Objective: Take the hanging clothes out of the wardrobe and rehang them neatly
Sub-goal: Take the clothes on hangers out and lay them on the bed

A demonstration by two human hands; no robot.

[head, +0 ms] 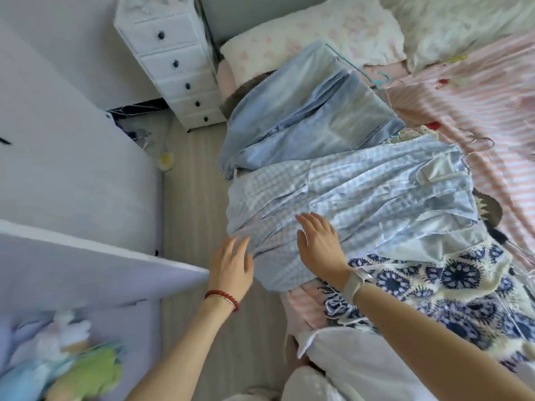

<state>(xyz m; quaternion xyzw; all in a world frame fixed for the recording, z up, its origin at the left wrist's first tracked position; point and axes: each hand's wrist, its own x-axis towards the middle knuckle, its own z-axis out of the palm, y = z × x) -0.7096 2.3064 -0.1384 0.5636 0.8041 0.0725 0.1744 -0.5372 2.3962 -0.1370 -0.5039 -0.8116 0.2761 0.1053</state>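
Observation:
Several garments lie spread across the bed. A light blue checked garment (362,192) lies in the middle, with its metal hanger at the right end. Behind it lies a plain pale blue garment (307,111) on a teal hanger (376,79). Nearer me is a white and navy crochet piece (451,282). My right hand (318,244) lies flat with straight fingers on the checked garment's lower part. My left hand (231,264), fingers spread and holding nothing, is at that garment's hem by the bed edge.
The open white wardrobe doors (72,183) stand at the left, with blurred clothes (72,369) at the bottom left. A white drawer tower (176,62) stands by the bed head. Pillows (312,33) and a pink striped sheet (477,111) cover the bed. Wood floor (197,198) runs between.

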